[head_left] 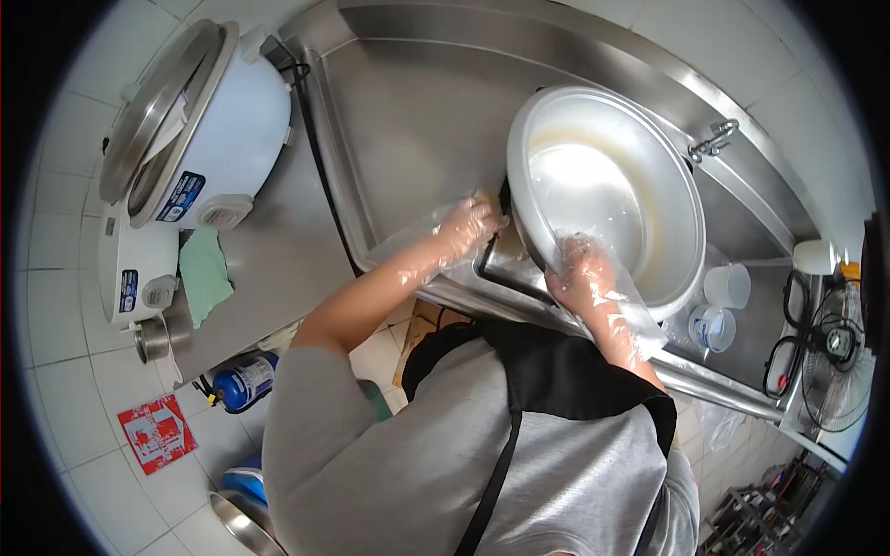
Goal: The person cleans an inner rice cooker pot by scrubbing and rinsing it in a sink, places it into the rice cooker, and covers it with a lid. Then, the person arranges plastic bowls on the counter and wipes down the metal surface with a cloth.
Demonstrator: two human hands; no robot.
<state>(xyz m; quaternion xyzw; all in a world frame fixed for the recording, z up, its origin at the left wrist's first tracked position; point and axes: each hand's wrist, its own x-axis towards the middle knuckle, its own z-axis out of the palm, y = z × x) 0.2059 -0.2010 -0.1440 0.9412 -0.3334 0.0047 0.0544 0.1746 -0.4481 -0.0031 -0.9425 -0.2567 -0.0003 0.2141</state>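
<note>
A large round metal pot (607,107) is tilted over the sink, its mouth facing me and a cloudy yellowish band round its inner wall. My right hand (586,271), in a clear plastic glove, is closed over the near left rim, fingers on the inside. Just left of the pot's outer wall is my left hand (471,227), also gloved in clear plastic. Its fingers are curled round something small and yellowish that I cannot make out. Whether this hand touches the pot is unclear.
Rice cookers (232,120) stand on the steel counter at left, beside a green cloth (204,276). A tap (714,141) is on the sink's back wall. Two clear plastic tubs (727,285) sit right of the pot, near a fan (839,343). A blue fire extinguisher (245,382) is below the counter.
</note>
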